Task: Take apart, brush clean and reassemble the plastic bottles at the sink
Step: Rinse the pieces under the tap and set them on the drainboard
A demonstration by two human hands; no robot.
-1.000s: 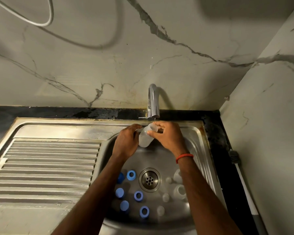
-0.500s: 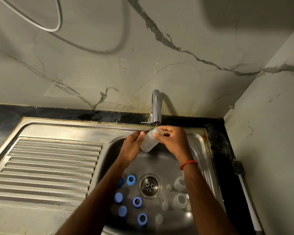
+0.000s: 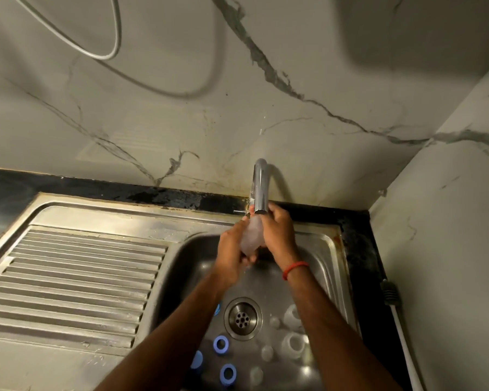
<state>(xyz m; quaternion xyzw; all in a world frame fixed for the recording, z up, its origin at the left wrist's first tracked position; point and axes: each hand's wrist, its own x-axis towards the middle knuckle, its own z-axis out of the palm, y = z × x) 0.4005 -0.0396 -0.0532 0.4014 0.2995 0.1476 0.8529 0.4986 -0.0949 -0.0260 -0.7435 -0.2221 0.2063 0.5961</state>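
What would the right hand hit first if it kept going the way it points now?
Probably the curved chrome tap spout: the right hand, gripping the translucent plastic bottle, points up toward the spout's outlet close above it. Depth is unclear; it might slip underneath.

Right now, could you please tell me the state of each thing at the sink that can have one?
bottle: held under the tap spout.
left hand: grips the bottle's lower end.
right hand: grips its upper part.
tap: flow cannot be told.
blue rings: loose in the basin.
clear parts: loose in the basin.
drain: unplugged.
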